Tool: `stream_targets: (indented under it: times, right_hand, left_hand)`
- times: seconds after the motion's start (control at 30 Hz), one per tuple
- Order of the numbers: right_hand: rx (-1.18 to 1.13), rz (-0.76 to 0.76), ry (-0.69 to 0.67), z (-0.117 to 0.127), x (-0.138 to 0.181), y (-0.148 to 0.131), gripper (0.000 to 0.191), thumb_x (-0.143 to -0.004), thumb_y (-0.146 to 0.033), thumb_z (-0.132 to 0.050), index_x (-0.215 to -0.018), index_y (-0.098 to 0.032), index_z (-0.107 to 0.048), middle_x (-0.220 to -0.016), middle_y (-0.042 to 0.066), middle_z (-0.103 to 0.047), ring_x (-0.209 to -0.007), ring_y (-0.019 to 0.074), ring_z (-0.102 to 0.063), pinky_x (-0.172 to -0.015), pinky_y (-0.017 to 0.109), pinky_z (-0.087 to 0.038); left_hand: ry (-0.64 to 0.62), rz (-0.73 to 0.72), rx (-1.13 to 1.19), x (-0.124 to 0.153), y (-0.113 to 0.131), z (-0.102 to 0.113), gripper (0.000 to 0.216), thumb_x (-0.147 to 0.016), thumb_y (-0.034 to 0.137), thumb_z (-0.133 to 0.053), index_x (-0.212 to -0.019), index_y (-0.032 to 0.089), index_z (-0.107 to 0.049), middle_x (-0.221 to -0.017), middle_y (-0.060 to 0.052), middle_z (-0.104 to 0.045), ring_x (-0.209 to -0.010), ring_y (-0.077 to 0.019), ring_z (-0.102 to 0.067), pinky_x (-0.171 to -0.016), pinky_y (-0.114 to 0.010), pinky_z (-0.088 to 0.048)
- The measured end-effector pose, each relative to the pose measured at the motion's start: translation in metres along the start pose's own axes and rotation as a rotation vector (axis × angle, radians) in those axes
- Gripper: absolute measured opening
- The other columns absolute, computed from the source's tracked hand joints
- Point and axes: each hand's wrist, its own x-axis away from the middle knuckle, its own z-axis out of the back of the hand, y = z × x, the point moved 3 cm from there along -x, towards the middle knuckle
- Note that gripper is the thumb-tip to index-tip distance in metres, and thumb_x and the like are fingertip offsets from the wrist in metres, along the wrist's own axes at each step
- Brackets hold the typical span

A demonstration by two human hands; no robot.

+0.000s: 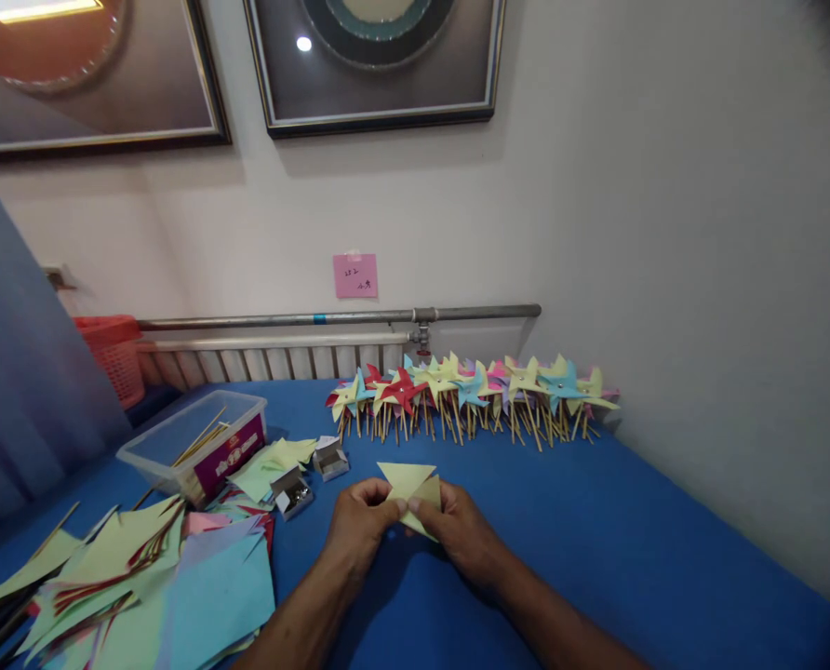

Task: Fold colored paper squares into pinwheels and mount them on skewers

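Note:
Over the blue table (519,568) I hold a pale yellow piece of paper (408,476) with slits cut into it. My left hand (368,515) pinches it from the left side. From the right, my right hand (461,529) grips the same sheet, and both thumbs press near its middle. A flap stands up on the right, and a triangular edge points up and away at the top. The fingers behind the paper are mostly hidden.
Finished paper pinwheels (471,391) on sticks lie in a row against the wall. To the left are a clear plastic box (142,456) with sticks, small boxes (293,493) (330,458), and stacked coloured paper (220,586). A red basket (112,358) stands behind, near a radiator (275,361).

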Motion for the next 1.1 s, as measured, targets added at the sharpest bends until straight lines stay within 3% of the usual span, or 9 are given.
stream_targets:
  times: [0.3,0.47,0.53,0.6,0.67,0.73,0.87,0.97,1.1]
  right_hand:
    - [-0.018,-0.004,0.034,-0.003,0.000,0.003,0.034,-0.081,-0.046,-0.071,-0.095,-0.016,-0.071,-0.074,0.001,-0.067,-0.065,0.0154,-0.057,-0.063,0.027,-0.045]
    - [0.082,0.035,0.115,0.005,-0.003,0.001,0.022,-0.082,-0.040,-0.068,-0.085,-0.018,-0.065,-0.073,-0.001,-0.063,-0.066,0.0142,-0.054,-0.063,0.026,-0.043]
    - [0.136,0.036,0.157,0.009,-0.004,-0.001,0.022,-0.082,-0.037,-0.065,-0.094,-0.018,-0.065,-0.070,-0.002,-0.062,-0.063,0.0140,-0.052,-0.061,0.026,-0.041]
    - [0.177,0.052,0.148,0.011,-0.002,-0.004,0.036,-0.084,-0.033,-0.061,-0.117,-0.018,-0.062,-0.073,-0.002,-0.063,-0.064,0.0154,-0.055,-0.062,0.027,-0.042]
    - [0.233,0.099,0.078,0.010,0.001,-0.010,0.047,-0.087,-0.030,-0.056,-0.134,-0.020,-0.057,-0.080,0.000,-0.066,-0.070,0.0170,-0.058,-0.066,0.028,-0.044]
    - [0.312,0.155,-0.026,0.008,0.005,-0.016,0.048,-0.091,-0.027,-0.052,-0.138,-0.023,-0.057,-0.089,0.002,-0.068,-0.078,0.0179,-0.061,-0.072,0.029,-0.045]
    - [0.457,0.182,-0.169,0.006,0.010,-0.023,0.037,-0.091,-0.020,-0.048,-0.121,-0.024,-0.070,-0.084,0.000,-0.067,-0.073,0.0166,-0.057,-0.070,0.028,-0.042]
    - [0.447,0.154,-0.133,0.009,0.009,-0.025,0.029,-0.090,-0.021,-0.049,-0.106,-0.023,-0.073,-0.076,-0.001,-0.063,-0.068,0.0154,-0.051,-0.065,0.027,-0.039]
    - [0.344,0.135,-0.116,0.011,0.007,-0.027,0.018,-0.088,-0.027,-0.056,-0.097,-0.022,-0.071,-0.084,0.001,-0.066,-0.074,0.0169,-0.054,-0.069,0.028,-0.043]
  left_hand:
    - [0.055,-0.041,-0.072,-0.001,0.000,0.001,0.026,-0.060,0.037,-0.078,-0.058,0.019,-0.060,-0.052,0.002,-0.061,-0.047,-0.0122,-0.052,-0.052,-0.025,-0.037]
    - [0.103,0.022,-0.073,-0.006,0.001,0.012,0.025,-0.058,0.038,-0.075,-0.056,0.020,-0.058,-0.051,0.003,-0.058,-0.047,-0.0106,-0.046,-0.051,-0.024,-0.034]
    - [0.132,0.034,-0.092,-0.008,0.002,0.017,0.026,-0.057,0.038,-0.075,-0.054,0.020,-0.056,-0.049,0.003,-0.056,-0.045,-0.0097,-0.044,-0.050,-0.023,-0.031]
    - [0.140,0.049,-0.085,-0.009,0.004,0.020,0.025,-0.057,0.038,-0.074,-0.054,0.020,-0.057,-0.049,0.003,-0.056,-0.045,-0.0093,-0.042,-0.050,-0.024,-0.029]
    - [0.103,0.073,-0.051,-0.007,0.008,0.019,0.022,-0.056,0.035,-0.074,-0.055,0.020,-0.058,-0.050,0.001,-0.058,-0.046,-0.0096,-0.044,-0.051,-0.024,-0.029]
    - [0.054,0.088,-0.019,-0.004,0.013,0.017,0.020,-0.056,0.033,-0.073,-0.055,0.019,-0.058,-0.051,0.001,-0.059,-0.047,-0.0100,-0.044,-0.052,-0.024,-0.030]
    - [0.014,0.096,-0.010,0.001,0.023,0.014,0.018,-0.055,0.031,-0.072,-0.054,0.021,-0.057,-0.048,0.002,-0.056,-0.046,-0.0100,-0.042,-0.052,-0.025,-0.031]
    - [0.011,0.103,-0.019,0.001,0.023,0.015,0.019,-0.055,0.030,-0.071,-0.053,0.021,-0.056,-0.047,0.002,-0.055,-0.045,-0.0096,-0.040,-0.051,-0.024,-0.031]
    - [0.004,0.104,-0.033,-0.001,0.018,0.018,0.018,-0.056,0.031,-0.071,-0.055,0.019,-0.057,-0.048,0.001,-0.057,-0.045,-0.0094,-0.041,-0.050,-0.024,-0.027]
